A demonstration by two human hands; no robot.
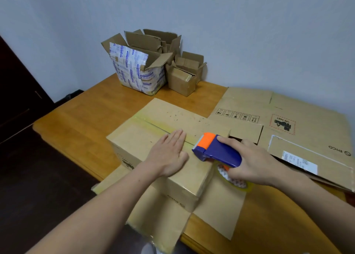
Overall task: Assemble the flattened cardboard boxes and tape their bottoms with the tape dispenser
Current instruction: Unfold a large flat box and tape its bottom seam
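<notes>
1. Two hands work one box (163, 117). It stands bottom-up mid-worktop (86, 115), toward the near edge, w/ its lower flaps (217, 211) splayed flat under it.
2. L hand (169, 153): flat, fingers straight & together, palm pressing the box bottom, fingertips over the seam (153, 125).
3. R hand (251, 163): fingers wrapped round the dispenser (217, 150) handle, thumb on top. The roll (232, 178) hangs below it, off the box's right side.
4. Seam runs diagonally, far-left to near-right. Yellowish tape shows along it from the far end up to the L fingertips.
5. Key relation: the dispenser's orange head sits at the seam's near-right end, just right of the L fingertips. Its long axis is approx. in line w/ the seam, handle trailing toward the person's right. R hand is nearer the box's right edge; L hand is mid-seam.
6. Judgement: little seam left ahead of the head. Next move prob. takes tape over the right edge & down the side, then cuts. L hand holding the bottom down would help.
7. Risk: if pull drifts off the seam line, tape may wrinkle or miss the gap.
8. Also there: flat boxes (288, 107) on the right of the worktop, touching the box's far-right corner area; 2 made-up boxes (134, 69) at the back by the wall, flaps open.
</notes>
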